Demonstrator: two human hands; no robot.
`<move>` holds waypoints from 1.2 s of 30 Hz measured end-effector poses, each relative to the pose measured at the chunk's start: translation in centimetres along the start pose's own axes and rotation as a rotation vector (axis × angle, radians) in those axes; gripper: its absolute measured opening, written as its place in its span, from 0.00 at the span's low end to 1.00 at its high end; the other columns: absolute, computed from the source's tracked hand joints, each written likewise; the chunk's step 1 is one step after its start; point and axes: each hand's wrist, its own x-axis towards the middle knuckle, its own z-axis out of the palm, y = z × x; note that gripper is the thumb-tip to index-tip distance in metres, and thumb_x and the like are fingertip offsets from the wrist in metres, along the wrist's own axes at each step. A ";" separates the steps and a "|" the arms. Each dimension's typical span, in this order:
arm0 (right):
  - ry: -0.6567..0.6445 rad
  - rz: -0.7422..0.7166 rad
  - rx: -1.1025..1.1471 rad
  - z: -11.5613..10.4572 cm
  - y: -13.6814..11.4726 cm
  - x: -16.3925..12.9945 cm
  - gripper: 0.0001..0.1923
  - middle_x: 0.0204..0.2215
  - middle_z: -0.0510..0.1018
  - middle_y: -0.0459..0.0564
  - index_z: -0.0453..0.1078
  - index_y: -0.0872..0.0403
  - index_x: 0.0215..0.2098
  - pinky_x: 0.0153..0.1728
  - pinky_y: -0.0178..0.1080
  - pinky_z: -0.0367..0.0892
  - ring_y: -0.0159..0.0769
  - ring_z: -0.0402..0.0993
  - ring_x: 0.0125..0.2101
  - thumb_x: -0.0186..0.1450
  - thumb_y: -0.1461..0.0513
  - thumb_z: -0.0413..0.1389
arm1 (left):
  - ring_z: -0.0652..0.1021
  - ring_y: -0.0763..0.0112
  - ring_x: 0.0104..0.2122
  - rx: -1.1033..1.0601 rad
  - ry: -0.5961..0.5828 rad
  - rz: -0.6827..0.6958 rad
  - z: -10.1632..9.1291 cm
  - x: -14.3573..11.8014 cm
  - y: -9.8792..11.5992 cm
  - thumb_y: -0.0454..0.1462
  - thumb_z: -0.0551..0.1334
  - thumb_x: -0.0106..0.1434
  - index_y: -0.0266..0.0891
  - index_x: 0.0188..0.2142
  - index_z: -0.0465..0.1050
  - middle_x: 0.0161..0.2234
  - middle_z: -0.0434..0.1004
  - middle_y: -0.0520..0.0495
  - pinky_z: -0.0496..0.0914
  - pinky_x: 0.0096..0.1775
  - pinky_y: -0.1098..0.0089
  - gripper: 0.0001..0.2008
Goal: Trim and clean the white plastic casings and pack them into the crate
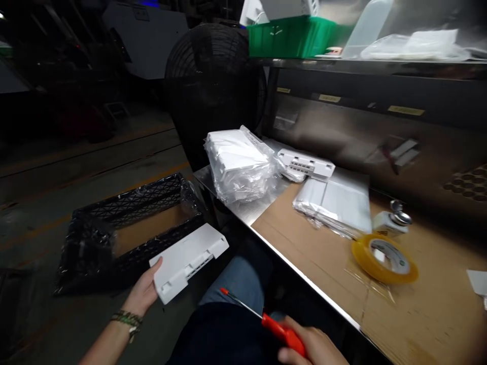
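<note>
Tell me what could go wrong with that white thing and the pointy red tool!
The white casing might slip and drop, since only the left hand holds it, by one end, off the table.

The red screwdriver in the right hand could poke the leg, because its shaft sticks out over the person's lap.

The plastic-wrapped white stack could perhaps slide off if bumped, as it sits at the table's edge.

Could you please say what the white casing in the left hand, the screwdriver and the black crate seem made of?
White casing: probably plastic, matte, from its even colour and cut-outs.
Screwdriver: grip apparently smooth plastic, evenly bright red; shaft likely metal, from its shine.
Black crate: likely plastic, given latticed walls; finish unclear.
</note>
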 end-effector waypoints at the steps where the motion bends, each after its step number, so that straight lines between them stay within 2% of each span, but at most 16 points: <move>1: -0.016 0.035 -0.117 0.8 -0.7 0.9 0.28 0.26 0.83 0.48 0.79 0.45 0.41 0.31 0.38 0.69 0.47 0.81 0.28 0.63 0.34 0.55 | 0.85 0.43 0.47 -0.020 0.045 0.014 -0.1 0.9 -1.1 0.31 0.56 0.73 0.32 0.72 0.55 0.49 0.84 0.29 0.83 0.45 0.52 0.30; 4: 0.064 0.167 -0.330 1.9 -1.2 2.4 0.30 0.27 0.84 0.51 0.75 0.47 0.43 0.31 0.39 0.66 0.53 0.83 0.31 0.68 0.35 0.47 | 0.84 0.50 0.48 -0.063 0.125 0.033 0.4 3.1 -3.5 0.33 0.55 0.75 0.35 0.72 0.55 0.55 0.81 0.30 0.82 0.48 0.50 0.27; 6: 0.089 0.220 -0.335 1.6 -0.8 2.3 0.30 0.28 0.84 0.52 0.74 0.48 0.43 0.31 0.39 0.65 0.53 0.83 0.32 0.69 0.35 0.44 | 0.84 0.54 0.49 -0.070 0.120 0.026 1.0 4.0 -3.9 0.36 0.56 0.76 0.38 0.70 0.58 0.57 0.78 0.33 0.81 0.49 0.50 0.25; 8: 0.000 0.174 -0.242 1.1 -0.6 1.7 0.30 0.30 0.84 0.52 0.73 0.48 0.42 0.33 0.38 0.66 0.50 0.82 0.33 0.69 0.35 0.45 | 0.83 0.54 0.50 -0.058 0.077 0.021 1.6 4.5 -3.8 0.37 0.57 0.76 0.37 0.69 0.60 0.58 0.78 0.33 0.81 0.50 0.50 0.24; 11: -0.115 0.118 -0.137 0.5 -0.9 0.7 0.30 0.33 0.84 0.50 0.72 0.48 0.40 0.34 0.36 0.66 0.46 0.81 0.33 0.67 0.34 0.48 | 0.83 0.46 0.51 -0.014 -0.017 0.020 2.7 4.7 -3.0 0.36 0.58 0.74 0.30 0.68 0.61 0.56 0.79 0.27 0.80 0.51 0.50 0.26; 15: -0.032 0.257 -0.180 0.4 -1.3 0.6 0.30 0.32 0.83 0.51 0.71 0.49 0.43 0.34 0.37 0.64 0.47 0.80 0.33 0.68 0.34 0.46 | 0.82 0.42 0.52 0.062 -0.126 0.027 4.4 4.4 -2.3 0.40 0.60 0.73 0.32 0.70 0.60 0.56 0.80 0.26 0.79 0.53 0.47 0.29; 18: -0.057 0.200 -0.103 0.0 -1.3 1.0 0.30 0.34 0.84 0.51 0.71 0.48 0.42 0.35 0.36 0.65 0.46 0.80 0.34 0.68 0.34 0.47 | 0.83 0.42 0.52 0.135 -0.183 0.010 5.2 4.0 -2.1 0.47 0.61 0.72 0.35 0.69 0.62 0.55 0.80 0.27 0.78 0.53 0.46 0.31; 21: 0.038 0.245 -0.130 -0.6 -1.5 1.5 0.29 0.30 0.83 0.50 0.71 0.47 0.42 0.34 0.36 0.65 0.46 0.80 0.33 0.68 0.34 0.46 | 0.83 0.41 0.51 0.217 -0.219 -0.009 5.5 3.7 -2.2 0.51 0.61 0.70 0.33 0.67 0.65 0.53 0.82 0.26 0.78 0.52 0.46 0.33; 23: 0.028 0.212 -0.121 -1.1 -1.7 1.8 0.29 0.30 0.83 0.49 0.72 0.47 0.41 0.33 0.36 0.65 0.46 0.80 0.33 0.68 0.35 0.47 | 0.83 0.42 0.52 0.273 -0.229 0.013 5.3 3.8 -2.5 0.53 0.60 0.70 0.32 0.65 0.67 0.51 0.83 0.26 0.78 0.52 0.47 0.33; 25: 0.007 0.166 -0.099 -1.4 -1.9 1.9 0.29 0.31 0.83 0.49 0.72 0.47 0.41 0.33 0.36 0.65 0.45 0.80 0.33 0.68 0.35 0.47 | 0.82 0.42 0.52 0.338 -0.236 0.057 5.1 4.0 -2.7 0.55 0.59 0.70 0.30 0.64 0.68 0.50 0.83 0.25 0.78 0.52 0.48 0.34; 27: 0.055 0.199 -0.110 -1.7 -2.0 1.9 0.30 0.30 0.83 0.50 0.73 0.48 0.43 0.33 0.36 0.65 0.46 0.81 0.32 0.69 0.35 0.47 | 0.82 0.41 0.52 0.417 -0.246 0.117 4.8 4.2 -2.9 0.57 0.58 0.70 0.28 0.61 0.70 0.49 0.83 0.24 0.78 0.52 0.47 0.35; 29: 0.085 0.218 -0.103 -2.0 -2.1 1.8 0.29 0.31 0.84 0.50 0.73 0.48 0.44 0.34 0.37 0.67 0.46 0.81 0.33 0.69 0.35 0.48 | 0.82 0.39 0.52 0.518 -0.252 0.200 4.6 4.5 -3.0 0.57 0.62 0.67 0.28 0.58 0.72 0.49 0.83 0.23 0.77 0.53 0.45 0.35; 33: 0.050 0.136 -0.002 -2.7 -2.2 1.4 0.27 0.34 0.85 0.50 0.76 0.48 0.45 0.39 0.37 0.70 0.45 0.81 0.35 0.69 0.37 0.51 | 0.78 0.34 0.56 0.784 -0.265 0.458 4.5 4.6 -2.6 0.47 0.75 0.56 0.33 0.52 0.78 0.51 0.83 0.28 0.69 0.60 0.40 0.29; 36: 0.117 0.156 -0.009 -3.4 -2.4 1.1 0.28 0.30 0.83 0.50 0.76 0.49 0.43 0.38 0.38 0.71 0.44 0.80 0.32 0.68 0.37 0.51 | 0.74 0.39 0.61 0.983 -0.428 0.639 4.6 3.9 -1.8 0.38 0.73 0.53 0.42 0.46 0.84 0.54 0.83 0.39 0.59 0.68 0.43 0.19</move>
